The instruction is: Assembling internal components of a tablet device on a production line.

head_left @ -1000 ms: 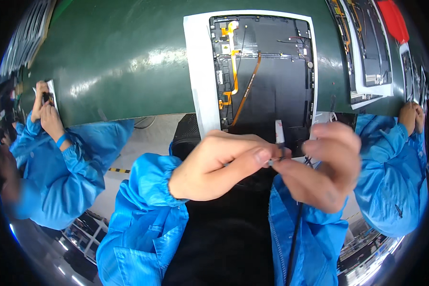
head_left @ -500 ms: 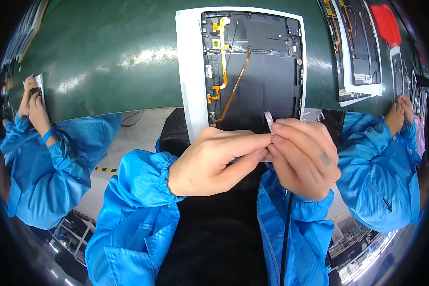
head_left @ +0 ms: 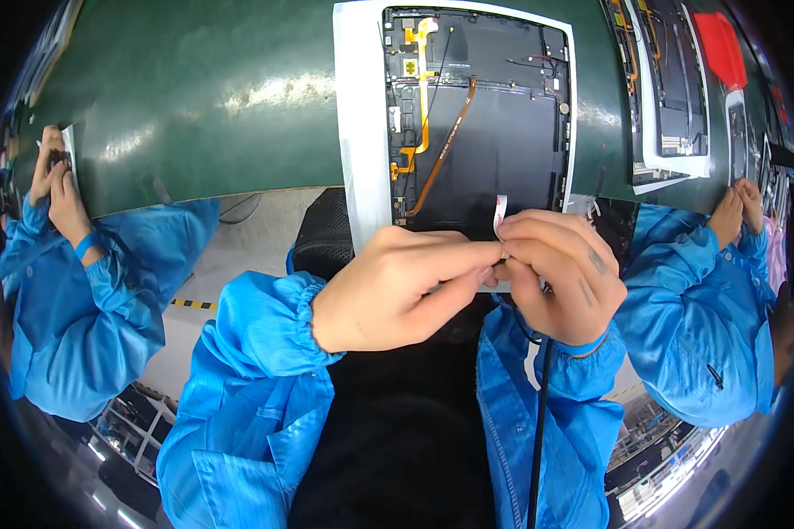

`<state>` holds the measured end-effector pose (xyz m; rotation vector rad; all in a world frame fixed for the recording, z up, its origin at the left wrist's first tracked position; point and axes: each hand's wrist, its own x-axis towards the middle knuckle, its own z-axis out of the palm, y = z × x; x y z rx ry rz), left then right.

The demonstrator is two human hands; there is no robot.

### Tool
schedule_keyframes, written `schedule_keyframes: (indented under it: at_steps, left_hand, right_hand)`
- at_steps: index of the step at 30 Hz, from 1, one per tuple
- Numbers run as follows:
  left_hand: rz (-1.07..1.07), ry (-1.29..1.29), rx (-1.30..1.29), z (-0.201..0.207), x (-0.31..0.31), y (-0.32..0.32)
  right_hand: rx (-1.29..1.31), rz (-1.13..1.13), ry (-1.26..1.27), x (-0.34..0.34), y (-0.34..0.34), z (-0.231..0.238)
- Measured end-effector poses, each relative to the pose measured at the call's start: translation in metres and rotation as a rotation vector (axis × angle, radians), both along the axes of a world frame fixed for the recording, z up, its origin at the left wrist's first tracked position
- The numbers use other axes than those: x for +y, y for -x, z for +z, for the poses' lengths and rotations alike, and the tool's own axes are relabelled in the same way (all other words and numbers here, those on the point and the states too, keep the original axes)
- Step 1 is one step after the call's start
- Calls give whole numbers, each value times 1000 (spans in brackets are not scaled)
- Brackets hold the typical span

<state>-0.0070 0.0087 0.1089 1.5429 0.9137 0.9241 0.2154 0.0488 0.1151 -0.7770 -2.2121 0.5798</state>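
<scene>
My left hand (head_left: pixel 406 289) and my right hand (head_left: pixel 563 275) meet fingertip to fingertip over the near edge of a black tablet housing (head_left: pixel 520 145). Between the right thumb and fingers a narrow white strip (head_left: pixel 500 212) with red marks is pinched, its free end pointing up. The left thumb and forefinger are closed against the right fingertips; whatever lies between them is hidden. Inside the housing, a yellow flex cable (head_left: pixel 425 97) runs down the left side, and a brown flex cable (head_left: pixel 446 148) slants across. A white sheet (head_left: pixel 362 132) lies beneath the housing.
More black housings (head_left: pixel 679 88) on white sheets lie at the right of the green table (head_left: pixel 238 132), near a red tray (head_left: pixel 720 48). Co-workers in blue sit left (head_left: pixel 88 291) and right (head_left: pixel 706 309). A black cord (head_left: pixel 540 423) hangs from my right wrist.
The white strip's free end now stands straighter. Both hands stay pinched together, and the housing appears slightly higher and farther right in the view. A pale curved piece now shows below my right wrist.
</scene>
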Motion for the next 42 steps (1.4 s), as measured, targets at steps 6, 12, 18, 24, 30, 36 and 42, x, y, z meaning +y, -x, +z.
schedule_keyframes:
  at_steps: [6,12,18,24,30,36,42]
  left_hand:
    - [20,-37,13,0,-1,-3]
    - [-5,-63,21,-5,-3,-6]
    - [-113,20,-12,-2,-4,1]
    - [-343,127,-299,3,-5,17]
    - [-457,130,-475,11,-8,25]
    - [-480,105,-494,8,-10,28]
    - [-474,117,-451,14,-4,21]
  right_hand:
    - [-83,3,-83,-2,-1,6]
    - [-69,-62,-25,-4,4,5]
    - [-25,-83,277,-1,0,12]
    - [0,-381,214,5,-22,1]
    - [-30,-685,314,3,-51,-25]
    - [-57,-939,438,-20,-114,-34]
    - [-283,-944,443,-34,-109,11]
